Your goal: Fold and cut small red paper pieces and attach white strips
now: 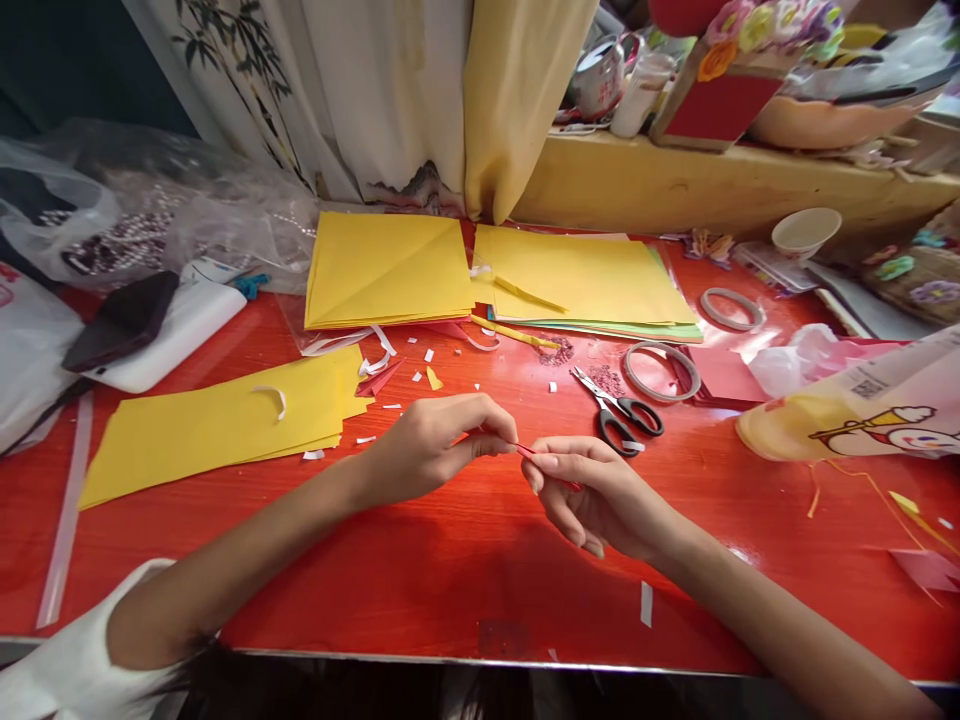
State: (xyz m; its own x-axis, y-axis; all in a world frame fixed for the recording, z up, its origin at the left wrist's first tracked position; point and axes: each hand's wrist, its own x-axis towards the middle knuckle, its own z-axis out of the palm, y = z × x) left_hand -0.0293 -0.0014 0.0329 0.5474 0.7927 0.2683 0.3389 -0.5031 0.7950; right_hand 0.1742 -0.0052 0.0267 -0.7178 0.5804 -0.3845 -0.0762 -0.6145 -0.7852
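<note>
Between my two hands, above the red table, runs a thin red strip (526, 452) that looks like rolled or folded paper. My left hand (427, 445) pinches its left tip between thumb and fingertips. Thumb and index finger of my right hand (589, 485) close on the other part, and its lower fingers curl loosely. Most of the strip is hidden by the right fingers. Black-handled scissors (619, 408) lie just beyond my right hand, blades partly apart. Left of my left hand is a stack of long yellow paper strips (217, 430).
Two stacks of yellow sheets (390, 270) stand along the back. Tape rolls (661, 372), red paper (724, 376) and a drink cup (855, 405) are at the right. Plastic bags and a dark phone (120, 320) sit left. Paper scraps (646, 604) dot the table.
</note>
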